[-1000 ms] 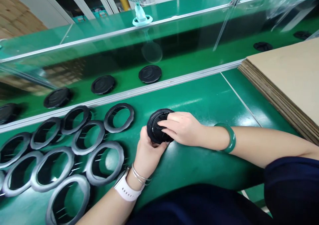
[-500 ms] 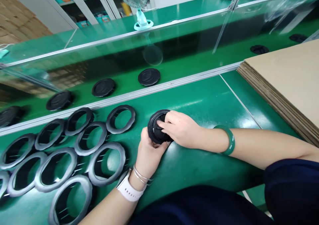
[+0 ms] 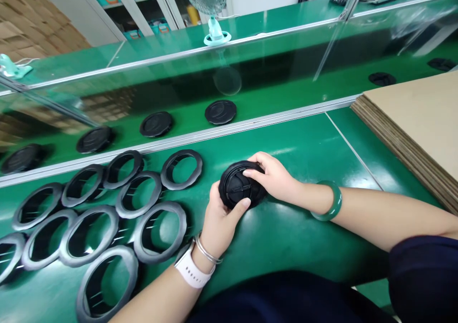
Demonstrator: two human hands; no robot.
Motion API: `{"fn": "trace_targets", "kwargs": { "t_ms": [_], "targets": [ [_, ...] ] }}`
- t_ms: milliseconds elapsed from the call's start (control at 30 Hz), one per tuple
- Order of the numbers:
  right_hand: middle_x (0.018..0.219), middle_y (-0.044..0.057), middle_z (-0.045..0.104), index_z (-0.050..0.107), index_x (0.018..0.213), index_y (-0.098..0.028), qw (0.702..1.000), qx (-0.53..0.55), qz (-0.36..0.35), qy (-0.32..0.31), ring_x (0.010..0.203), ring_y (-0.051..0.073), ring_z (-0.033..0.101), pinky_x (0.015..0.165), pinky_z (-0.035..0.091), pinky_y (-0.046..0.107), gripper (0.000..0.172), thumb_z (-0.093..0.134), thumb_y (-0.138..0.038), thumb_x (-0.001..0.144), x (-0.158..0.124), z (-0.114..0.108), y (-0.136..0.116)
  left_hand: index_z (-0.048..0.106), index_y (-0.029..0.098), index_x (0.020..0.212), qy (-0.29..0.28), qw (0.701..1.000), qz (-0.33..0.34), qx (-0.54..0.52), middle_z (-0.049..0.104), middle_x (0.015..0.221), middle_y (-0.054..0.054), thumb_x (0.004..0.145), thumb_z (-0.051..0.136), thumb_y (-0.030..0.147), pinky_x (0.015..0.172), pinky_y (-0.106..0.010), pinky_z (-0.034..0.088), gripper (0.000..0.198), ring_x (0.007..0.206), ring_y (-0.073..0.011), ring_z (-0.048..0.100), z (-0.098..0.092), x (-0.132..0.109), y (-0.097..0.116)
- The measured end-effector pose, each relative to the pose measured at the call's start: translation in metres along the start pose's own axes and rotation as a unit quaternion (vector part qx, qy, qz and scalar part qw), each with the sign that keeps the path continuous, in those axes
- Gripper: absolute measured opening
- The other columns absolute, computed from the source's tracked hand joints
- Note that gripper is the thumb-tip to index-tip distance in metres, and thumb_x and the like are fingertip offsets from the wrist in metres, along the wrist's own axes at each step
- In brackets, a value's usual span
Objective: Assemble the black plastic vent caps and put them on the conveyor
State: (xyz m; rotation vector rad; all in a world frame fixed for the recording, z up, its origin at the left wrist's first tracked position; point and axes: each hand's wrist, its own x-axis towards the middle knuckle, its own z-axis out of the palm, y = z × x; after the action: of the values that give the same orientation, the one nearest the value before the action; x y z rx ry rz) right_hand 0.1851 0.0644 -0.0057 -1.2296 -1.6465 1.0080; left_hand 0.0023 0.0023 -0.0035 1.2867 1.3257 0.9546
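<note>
Between my two hands is a round black plastic part [image 3: 239, 185], tilted so that its ribbed inner face shows. My left hand [image 3: 223, 215] grips it from the lower left, thumb over the rim. From the upper right my right hand [image 3: 275, 176] holds the same part, its thumb on the inner face and the other fingers behind the edge. Left of my hands several black rings [image 3: 182, 169] with grey rims stand in rows on the green table [image 3: 286, 246].
Behind a metal rail, black round discs [image 3: 221, 112] lie spaced along a green conveyor belt [image 3: 186, 118]. A cardboard stack [image 3: 411, 108] sits at the right. A small fan [image 3: 216, 32] stands on the ledge beyond the clear panel.
My right hand has shifted from pressing fingers into the part's middle to gripping its right edge. My left thumb has come over the rim. The view has swung slightly left.
</note>
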Motion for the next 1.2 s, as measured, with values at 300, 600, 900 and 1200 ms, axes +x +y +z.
{"fn": "trace_targets", "kwargs": {
  "t_ms": [300,600,900,1200],
  "targets": [
    [0.088,0.002,0.064,0.059,0.087,-0.017,0.996,0.076,0.029,-0.044,0.084,0.019,0.059,0.076,0.046,0.033,0.015,0.070,-0.025,0.082,0.002,-0.001,0.002,0.055,0.022,0.117,0.033,0.993,0.025,0.108,0.066,0.114,-0.006,0.090,0.064,0.041,0.094,-0.036,0.049,0.034,0.108,-0.0245,0.063,0.000,0.000,0.003],
    [0.114,0.006,0.068,0.059,0.111,-0.016,0.945,0.197,0.061,-0.253,0.110,0.025,0.063,0.097,0.049,0.040,0.054,0.087,-0.021,0.065,0.009,-0.020,-0.004,0.056,0.023,0.115,0.029,0.994,0.023,0.102,0.066,0.111,-0.003,0.093,0.061,0.041,0.092,-0.033,0.047,0.029,0.105,-0.0223,0.061,-0.003,0.000,0.007],
    [0.099,0.004,0.070,0.063,0.097,-0.016,0.967,0.161,0.103,-0.171,0.097,0.028,0.065,0.088,0.050,0.041,0.045,0.086,-0.019,0.058,0.002,-0.008,-0.007,0.055,0.022,0.113,0.022,0.996,0.005,0.088,0.065,0.108,-0.003,0.093,0.060,0.041,0.092,-0.034,0.047,0.028,0.101,-0.0207,0.061,-0.001,0.000,0.008],
    [0.093,0.003,0.070,0.066,0.094,-0.016,0.970,0.154,0.112,-0.149,0.091,0.026,0.065,0.084,0.049,0.038,0.043,0.087,-0.024,0.057,-0.001,-0.006,-0.007,0.054,0.020,0.108,0.023,0.995,0.007,0.094,0.066,0.100,-0.003,0.093,0.059,0.040,0.085,-0.034,0.049,0.026,0.093,-0.0207,0.062,0.001,0.001,0.007]
  ]
}}
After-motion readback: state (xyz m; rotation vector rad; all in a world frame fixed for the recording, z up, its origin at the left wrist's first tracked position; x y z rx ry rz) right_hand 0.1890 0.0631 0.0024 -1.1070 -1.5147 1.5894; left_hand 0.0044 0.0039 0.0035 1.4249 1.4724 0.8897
